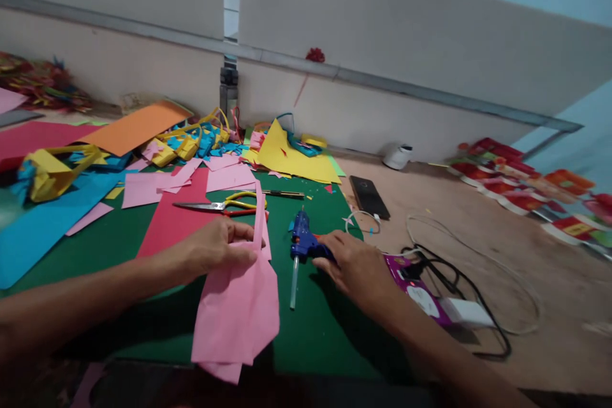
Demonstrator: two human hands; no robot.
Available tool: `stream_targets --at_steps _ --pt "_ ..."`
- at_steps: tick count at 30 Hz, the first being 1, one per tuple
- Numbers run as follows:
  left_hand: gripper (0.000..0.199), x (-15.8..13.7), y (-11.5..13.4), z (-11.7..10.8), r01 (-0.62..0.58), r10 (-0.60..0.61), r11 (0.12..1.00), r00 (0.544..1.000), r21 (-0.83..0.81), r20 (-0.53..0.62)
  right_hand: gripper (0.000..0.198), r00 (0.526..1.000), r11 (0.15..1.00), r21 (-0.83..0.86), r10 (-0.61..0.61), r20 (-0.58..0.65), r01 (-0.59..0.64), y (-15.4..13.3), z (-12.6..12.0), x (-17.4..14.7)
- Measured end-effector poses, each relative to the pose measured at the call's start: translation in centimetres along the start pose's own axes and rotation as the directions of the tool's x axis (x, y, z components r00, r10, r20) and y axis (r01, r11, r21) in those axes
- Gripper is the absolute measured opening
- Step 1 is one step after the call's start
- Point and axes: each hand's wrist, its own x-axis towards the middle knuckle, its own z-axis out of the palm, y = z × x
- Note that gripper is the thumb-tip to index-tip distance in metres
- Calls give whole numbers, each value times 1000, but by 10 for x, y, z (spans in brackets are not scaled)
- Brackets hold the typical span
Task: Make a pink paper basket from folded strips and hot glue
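In the head view my left hand is closed on a folded pink paper piece with a narrow strip standing up from its top. The piece hangs over the front part of the green mat. To the right, my right hand is wrapped round the handle of a blue glue gun. A clear glue stick juts from the gun's back end, towards me. Behind my left hand, scissors with yellow and red handles lie across red card.
A cutter knife lies past the scissors. Yellow paper, blue paper and small paper baskets lie behind and left. On the right are a phone, a purple power strip with cables, and colourful paper crafts.
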Motion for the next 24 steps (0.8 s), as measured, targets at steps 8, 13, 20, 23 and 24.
stream_targets --at_steps 8,13,20,23,24 --pt "28 5 -4 6 67 -67 998 998 -17 17 38 999 996 75 42 29 -44 12 20 0" --pt "32 8 -11 1 83 -83 997 997 1 0 33 925 812 448 362 115 -374 13 -8 1" --pt "32 11 -22 -1 15 -13 999 999 52 -34 27 908 607 676 265 323 -418 -15 -29 -15" --pt "35 10 -26 0 -28 29 997 999 73 -24 23 912 580 703 249 326 -410 -23 -30 -24" --pt "37 10 -26 0 -41 44 995 999 92 -25 22 909 570 708 258 328 -417 -25 -29 -27"
